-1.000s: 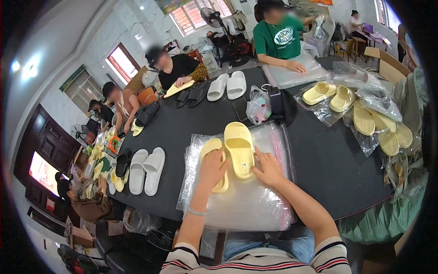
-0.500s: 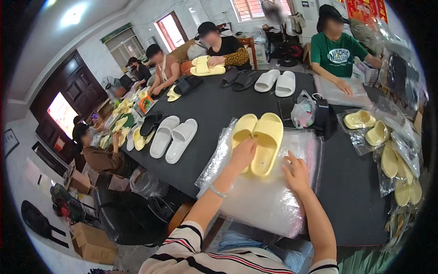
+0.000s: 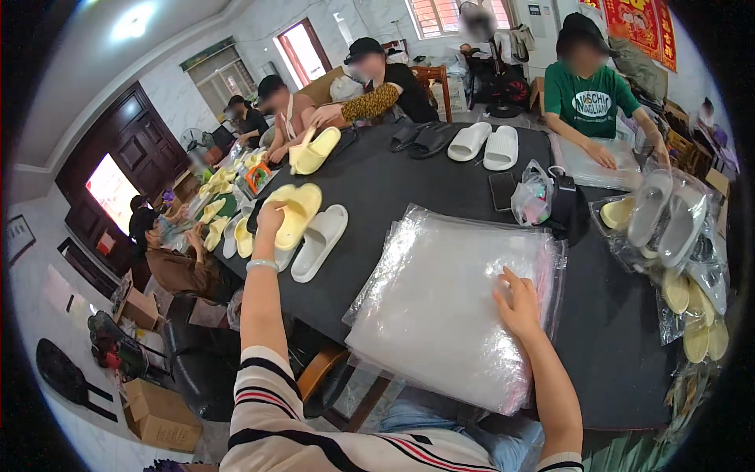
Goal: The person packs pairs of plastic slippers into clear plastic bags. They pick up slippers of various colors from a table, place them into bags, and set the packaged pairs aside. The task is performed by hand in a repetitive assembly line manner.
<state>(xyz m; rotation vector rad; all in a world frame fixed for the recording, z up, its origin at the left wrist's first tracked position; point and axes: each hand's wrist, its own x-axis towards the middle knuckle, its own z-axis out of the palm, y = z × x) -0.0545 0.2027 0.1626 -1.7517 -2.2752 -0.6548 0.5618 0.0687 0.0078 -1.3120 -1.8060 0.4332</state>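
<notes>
My left hand (image 3: 270, 226) grips pale yellow slide slippers (image 3: 300, 214) and holds them above the table's left side. They partly cover a pair of white slippers (image 3: 323, 245) lying there; one white slipper is mostly hidden. In front of me is a stack of clear plastic bags (image 3: 436, 307), with nothing on top of it but my right hand (image 3: 519, 305). That hand rests near the stack's right edge, fingers spread and holding nothing.
White slippers (image 3: 500, 148) and black slippers (image 3: 429, 139) lie at the far side of the black table (image 3: 377, 185). A phone (image 3: 501, 193) and a small filled bag (image 3: 532, 197) lie beyond the stack. Bagged slippers (image 3: 668, 212) pile up at right. Several co-workers sit around.
The yellow slippers have gone from the bag stack leftward, carried by my left hand. Across the table, a co-worker's yellow slippers have shifted left. A bagged grey pair now shows on the right pile.
</notes>
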